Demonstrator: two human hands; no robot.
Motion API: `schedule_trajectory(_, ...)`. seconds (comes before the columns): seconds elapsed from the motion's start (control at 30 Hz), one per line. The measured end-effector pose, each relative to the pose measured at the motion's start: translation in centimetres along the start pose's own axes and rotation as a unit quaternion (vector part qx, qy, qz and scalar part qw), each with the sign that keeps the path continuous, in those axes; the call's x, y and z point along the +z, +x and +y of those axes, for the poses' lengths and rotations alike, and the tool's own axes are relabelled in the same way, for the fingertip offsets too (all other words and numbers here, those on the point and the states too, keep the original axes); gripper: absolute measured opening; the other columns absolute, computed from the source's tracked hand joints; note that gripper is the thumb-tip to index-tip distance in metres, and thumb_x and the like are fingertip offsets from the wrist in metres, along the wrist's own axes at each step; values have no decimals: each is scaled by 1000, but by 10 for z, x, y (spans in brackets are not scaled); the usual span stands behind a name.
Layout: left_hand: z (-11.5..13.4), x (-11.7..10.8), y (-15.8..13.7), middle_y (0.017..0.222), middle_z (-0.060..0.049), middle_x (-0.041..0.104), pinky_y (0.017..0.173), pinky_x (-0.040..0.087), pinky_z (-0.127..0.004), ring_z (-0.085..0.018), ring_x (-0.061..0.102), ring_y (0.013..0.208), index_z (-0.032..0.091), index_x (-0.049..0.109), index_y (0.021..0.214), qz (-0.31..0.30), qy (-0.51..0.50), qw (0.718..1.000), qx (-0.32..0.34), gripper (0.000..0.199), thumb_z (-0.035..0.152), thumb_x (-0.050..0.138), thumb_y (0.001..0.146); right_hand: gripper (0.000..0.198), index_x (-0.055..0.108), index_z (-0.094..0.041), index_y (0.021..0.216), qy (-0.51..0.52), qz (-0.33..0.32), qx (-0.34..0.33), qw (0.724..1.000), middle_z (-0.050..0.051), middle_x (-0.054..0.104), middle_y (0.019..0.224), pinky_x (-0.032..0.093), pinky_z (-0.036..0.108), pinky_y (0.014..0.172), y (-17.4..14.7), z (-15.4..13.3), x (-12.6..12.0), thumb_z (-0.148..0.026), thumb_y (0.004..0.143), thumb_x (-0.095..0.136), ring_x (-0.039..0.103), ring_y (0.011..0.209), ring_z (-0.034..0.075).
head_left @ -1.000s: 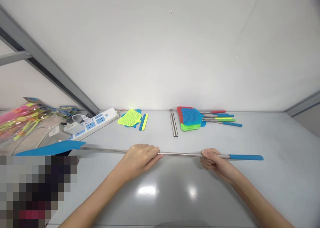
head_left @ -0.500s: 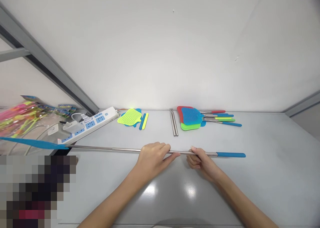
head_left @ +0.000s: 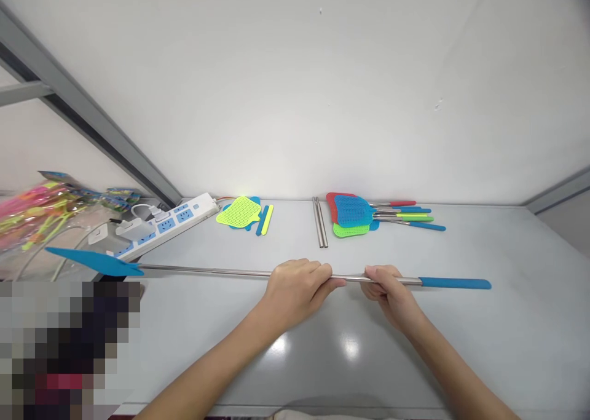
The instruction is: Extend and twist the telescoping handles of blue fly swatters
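Note:
A long blue fly swatter (head_left: 94, 261) lies across the view, its metal rod drawn out and its blue grip pointing right. My left hand (head_left: 302, 291) is closed around the middle of the rod, thumb stretched along it. Farther right, my right hand (head_left: 389, 291) grips the same rod just short of the blue handle. Behind my hands are two loose metal rods (head_left: 321, 223) and a pile of swatters with a blue head (head_left: 354, 211) on top. Loose swatter heads, a yellow one (head_left: 239, 212) uppermost, lie beside blue and yellow handle sleeves (head_left: 266, 220).
A white power strip (head_left: 170, 226) with plugs and cables sits at the left. Beyond it are plastic-wrapped colourful items (head_left: 41, 208). A grey frame post (head_left: 92, 106) rises at the left, and a white wall (head_left: 322, 100) backs the table. The lower left corner is blurred out.
Both hands have moved to the right together with the swatter. Its blue head has come farther into view and its handle reaches farther right.

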State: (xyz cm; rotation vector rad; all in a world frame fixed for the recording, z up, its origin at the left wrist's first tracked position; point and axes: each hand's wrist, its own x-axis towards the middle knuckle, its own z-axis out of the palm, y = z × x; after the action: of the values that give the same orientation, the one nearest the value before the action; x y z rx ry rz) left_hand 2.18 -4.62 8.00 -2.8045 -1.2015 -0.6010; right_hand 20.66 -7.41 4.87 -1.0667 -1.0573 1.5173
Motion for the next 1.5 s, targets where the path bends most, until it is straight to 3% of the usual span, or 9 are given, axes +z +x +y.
schedule_trajectory(0.17, -3, -5, -5, 49, 5, 48, 46, 21, -22, -8, 40, 46, 18, 44, 60, 18, 17, 999, 33, 31, 40, 38, 81, 43, 18, -19, 45, -43, -12, 13, 999, -5, 14, 45, 10, 27, 45, -9, -2, 1, -36, 78, 40, 13, 44, 8)
schedule_trajectory(0.43, -5, -12, -9, 49, 5, 48, 44, 21, -23, -8, 41, 45, 18, 46, 61, -15, 2, 999, 32, 31, 38, 36, 81, 44, 21, -19, 45, -102, -34, 19, 994, -5, 17, 44, 9, 27, 44, -12, -2, -6, -40, 78, 40, 14, 43, 7)
schedule_trajectory(1.5, -21, -13, -14, 47, 4, 47, 44, 15, -23, -8, 40, 43, 17, 43, 57, -46, 7, 999, 10, 35, 39, 34, 82, 43, 18, -19, 47, -115, -20, 21, 993, -5, 15, 46, 9, 28, 45, -13, 0, -31, -39, 78, 39, 12, 45, 8)
